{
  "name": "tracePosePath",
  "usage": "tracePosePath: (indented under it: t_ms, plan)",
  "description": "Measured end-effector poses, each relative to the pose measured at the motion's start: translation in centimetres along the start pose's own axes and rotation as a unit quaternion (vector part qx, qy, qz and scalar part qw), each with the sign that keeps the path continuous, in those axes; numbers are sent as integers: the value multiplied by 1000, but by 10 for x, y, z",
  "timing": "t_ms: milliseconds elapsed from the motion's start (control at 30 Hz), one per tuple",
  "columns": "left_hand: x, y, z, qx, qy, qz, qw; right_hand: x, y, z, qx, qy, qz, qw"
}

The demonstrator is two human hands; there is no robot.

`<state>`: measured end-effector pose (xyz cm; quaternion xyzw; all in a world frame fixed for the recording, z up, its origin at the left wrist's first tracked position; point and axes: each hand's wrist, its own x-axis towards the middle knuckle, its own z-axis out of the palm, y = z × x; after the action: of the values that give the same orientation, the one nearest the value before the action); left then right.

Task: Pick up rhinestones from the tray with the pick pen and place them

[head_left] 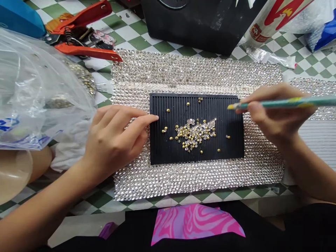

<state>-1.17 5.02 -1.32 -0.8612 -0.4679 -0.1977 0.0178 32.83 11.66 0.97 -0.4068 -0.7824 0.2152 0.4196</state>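
Note:
A black ridged tray lies on a sheet of silvery rhinestone mesh. Loose rhinestones, clear with gold-coloured backs, form a pile near the tray's middle, and several lie scattered around it. My left hand is at the tray's left edge, its index fingertip on the rim and the other fingers curled beside it. Over the tray's upper right, my right hand grips a teal pencil with a yellow tip. The tip points left and appears apart from the pile.
Red-handled pliers lie at the upper left. A clear plastic bag of stones bulges beside my left hand, above a translucent bowl. Behind the mesh stand a black box and a bottle. The table has a green-and-white checked cover.

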Motion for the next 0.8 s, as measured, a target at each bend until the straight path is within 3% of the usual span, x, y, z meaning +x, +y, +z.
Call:
tracePosePath:
  t_ms: [100, 167, 300, 633, 733, 800]
  plan:
    - [1, -1, 1, 14, 21, 29, 999, -11, -16, 5, 23, -135, -3, 991]
    - [1, 0, 1, 18, 18, 27, 999, -14, -20, 6, 21, -163, -24, 986]
    - [1, 2, 0, 9, -7, 1, 1000, -11, -22, 8, 7, -165, -40, 986]
    - [0, 2, 0, 15, -5, 3, 1000, -8, -26, 9, -27, -184, -79, 979]
    - [-1, 1, 0, 14, -1, -6, 1000, -10, -22, 5, 6, -152, -31, 988]
    - [-1, 1, 0, 13, 1, -5, 1000, -8, -17, 2, 27, -82, -10, 996]
